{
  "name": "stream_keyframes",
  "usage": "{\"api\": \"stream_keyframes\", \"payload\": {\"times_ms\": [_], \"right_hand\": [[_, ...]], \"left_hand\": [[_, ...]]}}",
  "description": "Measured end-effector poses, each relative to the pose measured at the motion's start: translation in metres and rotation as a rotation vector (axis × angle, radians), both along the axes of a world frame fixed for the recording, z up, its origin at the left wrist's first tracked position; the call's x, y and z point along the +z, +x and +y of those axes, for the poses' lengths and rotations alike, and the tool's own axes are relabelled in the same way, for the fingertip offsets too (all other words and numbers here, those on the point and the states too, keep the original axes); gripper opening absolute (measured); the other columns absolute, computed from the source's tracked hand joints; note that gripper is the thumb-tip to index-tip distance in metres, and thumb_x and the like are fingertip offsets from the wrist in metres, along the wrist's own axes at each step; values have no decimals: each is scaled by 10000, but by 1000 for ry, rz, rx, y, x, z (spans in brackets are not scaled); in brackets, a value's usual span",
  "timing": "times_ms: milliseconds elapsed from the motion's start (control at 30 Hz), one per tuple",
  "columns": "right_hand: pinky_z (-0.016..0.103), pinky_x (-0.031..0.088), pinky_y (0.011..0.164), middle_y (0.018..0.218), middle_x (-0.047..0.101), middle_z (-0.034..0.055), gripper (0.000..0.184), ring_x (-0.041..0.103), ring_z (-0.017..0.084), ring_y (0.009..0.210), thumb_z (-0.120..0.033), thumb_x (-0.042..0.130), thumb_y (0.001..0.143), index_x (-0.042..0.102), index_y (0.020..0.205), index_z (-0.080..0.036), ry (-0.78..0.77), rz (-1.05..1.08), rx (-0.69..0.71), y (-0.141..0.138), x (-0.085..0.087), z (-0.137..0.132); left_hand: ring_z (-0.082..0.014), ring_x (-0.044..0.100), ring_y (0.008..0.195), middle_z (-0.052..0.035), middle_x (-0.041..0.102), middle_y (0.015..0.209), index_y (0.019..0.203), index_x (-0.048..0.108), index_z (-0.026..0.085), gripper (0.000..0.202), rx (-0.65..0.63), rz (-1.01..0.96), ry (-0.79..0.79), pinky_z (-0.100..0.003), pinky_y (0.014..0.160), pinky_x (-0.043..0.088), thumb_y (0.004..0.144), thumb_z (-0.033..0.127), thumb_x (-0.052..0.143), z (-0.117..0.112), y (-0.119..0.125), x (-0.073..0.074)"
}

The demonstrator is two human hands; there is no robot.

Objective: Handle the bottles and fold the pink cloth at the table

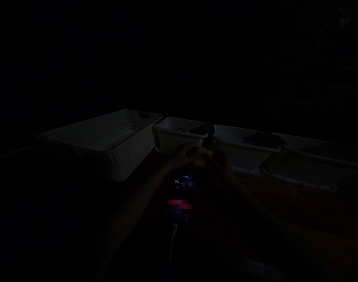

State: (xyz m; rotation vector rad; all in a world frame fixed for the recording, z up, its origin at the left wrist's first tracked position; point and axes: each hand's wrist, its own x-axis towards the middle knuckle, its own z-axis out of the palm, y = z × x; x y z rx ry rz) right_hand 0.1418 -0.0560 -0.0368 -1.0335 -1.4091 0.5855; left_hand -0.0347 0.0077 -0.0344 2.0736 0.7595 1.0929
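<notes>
The scene is very dark. In the middle, a small yellow-green thing (202, 156) is held between my two hands, and its kind does not show. My left hand (183, 155) grips it from the left, with its fingers closed at that edge. On the other side, my right hand (222, 161) is closed on it, mostly lost in shadow. Just below the hands lies a lit phone (180, 196) showing a timer, partly blurred, with a pale cable (173, 239) running from its lower end.
A large white perforated basket (137, 152) stands at the left. Right of it are a small white bin (179, 137) with items inside, a second white bin (246, 156) with dark and pale contents, and a third bin (302, 170). The reddish-brown tabletop (284, 199) is under them.
</notes>
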Motion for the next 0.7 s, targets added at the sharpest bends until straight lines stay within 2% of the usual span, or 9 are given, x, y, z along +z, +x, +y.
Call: {"api": "stream_keyframes", "payload": {"times_ms": [167,300,433,567,700], "right_hand": [[278,531,646,900,673,64,384,641,169,762,-479,720,720,604,896,-158,-45,102,73,-4,5,-3],[289,551,668,941,685,78,390,659,191,815,-474,697,749,610,951,-152,-32,94,51,-5,7,-5],[299,563,711,1004,680,77,402,667,198,867,-459,686,763,612,1033,-171,-17,110,39,-5,8,-4],[341,557,815,1124,646,90,458,656,209,976,-453,677,774,579,1134,-188,17,147,27,-2,8,-2],[371,548,854,1192,617,99,514,635,228,1045,-454,685,768,538,1187,-195,37,121,31,-1,7,0]], "left_hand": [[-216,618,1042,-97,654,1156,1145,616,138,503,-7,-17,-51,-335,887,497,742,427,700,-2,0,2],[-217,624,1041,-115,650,1172,1169,599,125,536,-66,-61,-140,-342,890,502,739,426,707,-2,0,4],[-211,636,1017,-113,657,1155,1156,597,144,528,-108,-93,-200,-333,869,509,735,442,710,-4,-1,5],[-221,648,980,-109,668,1117,1113,605,145,527,-87,-32,-249,-341,838,517,713,467,723,-8,-2,6],[-235,640,1022,-121,652,1162,1155,588,129,516,-84,-82,-232,-362,866,512,749,430,690,-3,-5,5]]}}
